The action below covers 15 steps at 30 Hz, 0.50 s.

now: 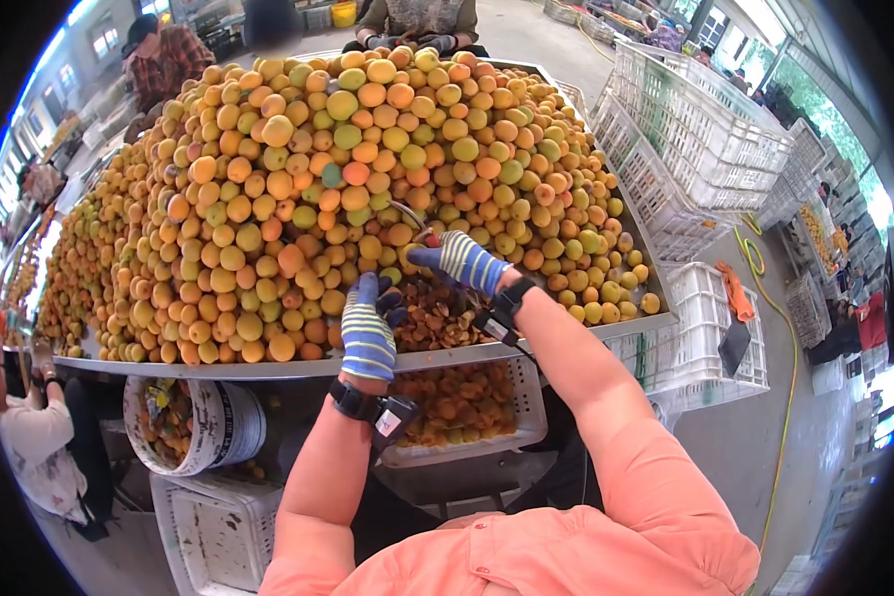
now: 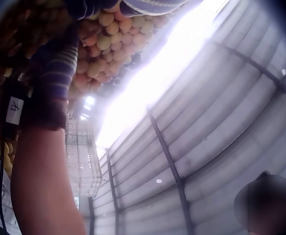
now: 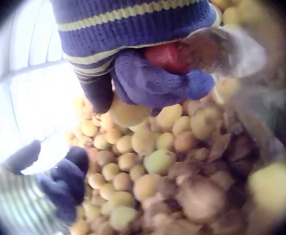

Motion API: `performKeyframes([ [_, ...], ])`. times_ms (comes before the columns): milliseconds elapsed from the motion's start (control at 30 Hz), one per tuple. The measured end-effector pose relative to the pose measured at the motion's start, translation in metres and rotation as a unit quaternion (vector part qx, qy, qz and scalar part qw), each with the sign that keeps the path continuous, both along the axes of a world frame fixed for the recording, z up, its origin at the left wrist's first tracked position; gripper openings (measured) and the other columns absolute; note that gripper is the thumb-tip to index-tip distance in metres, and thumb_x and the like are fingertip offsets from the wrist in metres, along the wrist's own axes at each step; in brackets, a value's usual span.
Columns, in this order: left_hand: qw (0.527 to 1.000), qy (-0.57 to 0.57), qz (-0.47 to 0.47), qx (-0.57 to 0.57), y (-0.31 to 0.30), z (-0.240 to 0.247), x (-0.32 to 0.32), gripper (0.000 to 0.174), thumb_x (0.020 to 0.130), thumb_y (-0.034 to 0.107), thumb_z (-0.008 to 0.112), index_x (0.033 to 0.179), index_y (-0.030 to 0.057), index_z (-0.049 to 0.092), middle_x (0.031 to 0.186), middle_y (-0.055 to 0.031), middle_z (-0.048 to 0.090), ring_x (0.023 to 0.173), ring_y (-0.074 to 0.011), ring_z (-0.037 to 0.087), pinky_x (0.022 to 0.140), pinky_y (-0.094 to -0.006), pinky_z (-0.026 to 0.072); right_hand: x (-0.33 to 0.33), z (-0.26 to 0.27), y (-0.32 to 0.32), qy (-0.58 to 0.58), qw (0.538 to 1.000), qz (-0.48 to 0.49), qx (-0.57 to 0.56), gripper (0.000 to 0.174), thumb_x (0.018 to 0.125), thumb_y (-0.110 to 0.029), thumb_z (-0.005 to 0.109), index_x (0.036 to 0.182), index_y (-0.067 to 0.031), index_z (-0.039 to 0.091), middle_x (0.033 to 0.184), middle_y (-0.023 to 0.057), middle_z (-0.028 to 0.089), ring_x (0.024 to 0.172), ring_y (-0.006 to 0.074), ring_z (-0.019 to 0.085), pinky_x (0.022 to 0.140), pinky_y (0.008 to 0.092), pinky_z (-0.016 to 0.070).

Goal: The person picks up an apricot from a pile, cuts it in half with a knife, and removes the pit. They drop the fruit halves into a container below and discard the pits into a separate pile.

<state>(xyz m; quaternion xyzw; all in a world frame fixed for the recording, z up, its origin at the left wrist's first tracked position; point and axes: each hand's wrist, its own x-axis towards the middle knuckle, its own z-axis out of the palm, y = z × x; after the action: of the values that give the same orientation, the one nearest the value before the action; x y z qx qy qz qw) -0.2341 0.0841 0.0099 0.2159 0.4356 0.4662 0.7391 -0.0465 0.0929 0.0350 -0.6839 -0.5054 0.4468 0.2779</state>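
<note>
Both hands wear blue-purple knit gloves with yellow stripes. The right hand (image 1: 467,260) grips a tool with a red handle (image 3: 168,58) and a curved metal end (image 1: 407,214), over the near side of a big heap of apricots (image 1: 298,189). Close to its left is the left hand (image 1: 370,323), thumb and fingers bent toward each other; I cannot tell whether something is between them. A yellow-green apricot (image 1: 391,275) shows right by its fingertips. Below the right hand lie darker split apricot pieces (image 1: 432,316) near the metal table edge (image 1: 467,355).
Under the table edge stands a white crate of apricot pieces (image 1: 459,402), with a white bucket (image 1: 223,427) to its left and another white crate (image 1: 209,541) below. Stacked white crates (image 1: 700,129) rise at the right. Another person (image 1: 417,18) sits across the heap.
</note>
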Motion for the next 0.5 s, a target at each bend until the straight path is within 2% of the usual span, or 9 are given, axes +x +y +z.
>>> performKeyframes([
  [33, 0.999, -0.033, -0.033, -0.02, 0.002, -0.006, 0.0, 0.028, 0.096, 0.031, 0.051, 0.114, 0.011, 0.057, 0.096, -0.0028, 0.063, 0.077, -0.0147, 0.059, 0.062, -0.0258, 0.0476, -0.001, 0.009, -0.011, 0.05, 0.998, 0.031, -0.01, 0.046, 0.082, -0.048, 0.067, 0.087, -0.0022, 0.067, 0.06, -0.0023, 0.053, 0.052, 0.0081, 0.046, 0.049, 0.0245, 0.037],
  [133, 0.964, -0.187, -0.189, 0.014, -0.002, -0.013, -0.004, 0.027, 0.097, 0.028, 0.052, 0.116, 0.0103, 0.057, 0.098, -0.0052, 0.063, 0.077, -0.0152, 0.06, 0.06, -0.0256, 0.0479, -0.019, 0.031, -0.037, 0.103, 0.991, 0.082, 0.033, 0.042, 0.084, -0.045, 0.067, 0.089, -0.004, 0.066, 0.061, -0.0024, 0.054, 0.054, 0.0079, 0.046, 0.05, 0.024, 0.0376],
  [167, 0.964, -0.193, -0.179, 0.041, -0.004, -0.017, -0.003, 0.028, 0.096, 0.025, 0.052, 0.118, 0.0086, 0.057, 0.1, -0.0086, 0.063, 0.077, -0.016, 0.061, 0.061, -0.0264, 0.0495, -0.021, 0.027, -0.04, 0.1, 0.992, 0.069, 0.035, 0.035, 0.087, -0.04, 0.065, 0.094, -0.0046, 0.064, 0.062, -0.002, 0.055, 0.055, 0.007, 0.046, 0.051, 0.0234, 0.0378],
  [267, 0.952, -0.26, -0.16, 0.013, -0.011, -0.007, -0.001, 0.03, 0.094, 0.021, 0.055, 0.12, 0.0058, 0.056, 0.1, -0.01, 0.063, 0.083, -0.0181, 0.062, 0.07, -0.0282, 0.0533, -0.016, 0.0, -0.043, 0.016, 0.955, -0.018, 0.296, 0.03, 0.092, -0.034, 0.06, 0.099, -0.0045, 0.062, 0.067, -0.0022, 0.057, 0.055, 0.0057, 0.048, 0.05, 0.0223, 0.0385],
  [300, 0.949, -0.271, -0.156, 0.022, -0.013, -0.002, 0.0, 0.03, 0.093, 0.019, 0.056, 0.119, 0.0047, 0.056, 0.101, -0.0105, 0.063, 0.086, -0.0192, 0.062, 0.074, -0.0291, 0.0537, -0.015, -0.005, -0.047, 0.103, 0.957, -0.047, 0.268, 0.027, 0.096, -0.032, 0.054, 0.1, -0.0064, 0.061, 0.067, -0.0039, 0.054, 0.051, 0.0037, 0.045, 0.045, 0.0205, 0.0358],
  [333, 0.947, -0.282, -0.152, 0.029, -0.015, 0.004, 0.001, 0.03, 0.092, 0.017, 0.056, 0.119, 0.0037, 0.056, 0.101, -0.011, 0.063, 0.089, -0.0203, 0.062, 0.077, -0.0301, 0.054, -0.01, -0.008, -0.056, 0.155, 0.961, -0.063, 0.221, 0.027, 0.097, -0.033, 0.053, 0.1, -0.007, 0.061, 0.066, -0.0045, 0.053, 0.05, 0.0033, 0.043, 0.044, 0.02, 0.0346],
  [400, 0.941, -0.293, -0.163, 0.039, -0.018, 0.006, 0.0, 0.028, 0.089, 0.011, 0.056, 0.116, 0.0031, 0.055, 0.104, -0.0114, 0.062, 0.094, -0.0223, 0.062, 0.083, -0.0319, 0.0542, -0.019, 0.025, -0.087, 0.26, 0.953, -0.095, 0.122, 0.028, 0.098, -0.034, 0.05, 0.1, -0.0082, 0.061, 0.065, -0.0057, 0.049, 0.048, 0.0024, 0.04, 0.041, 0.0189, 0.0321],
  [433, 0.938, -0.294, -0.179, 0.042, -0.018, 0.006, -0.001, 0.027, 0.088, 0.007, 0.056, 0.115, 0.0036, 0.055, 0.106, -0.0113, 0.061, 0.097, -0.0231, 0.062, 0.085, -0.0329, 0.054, -0.023, 0.022, -0.093, 0.271, 0.948, -0.096, 0.138, 0.031, 0.099, -0.037, 0.047, 0.101, -0.0086, 0.06, 0.061, -0.0071, 0.044, 0.046, 0.0016, 0.035, 0.04, 0.0181, 0.029],
  [500, 0.936, -0.291, -0.195, 0.035, -0.02, 0.005, -0.001, 0.028, 0.086, 0.005, 0.056, 0.114, 0.0043, 0.055, 0.107, -0.0109, 0.061, 0.099, -0.0238, 0.061, 0.086, -0.0334, 0.0537, -0.032, 0.021, -0.106, 0.314, 0.933, -0.096, 0.148, 0.032, 0.099, -0.037, 0.047, 0.101, -0.0082, 0.06, 0.061, -0.0073, 0.044, 0.045, 0.0017, 0.035, 0.039, 0.0179, 0.0286],
])
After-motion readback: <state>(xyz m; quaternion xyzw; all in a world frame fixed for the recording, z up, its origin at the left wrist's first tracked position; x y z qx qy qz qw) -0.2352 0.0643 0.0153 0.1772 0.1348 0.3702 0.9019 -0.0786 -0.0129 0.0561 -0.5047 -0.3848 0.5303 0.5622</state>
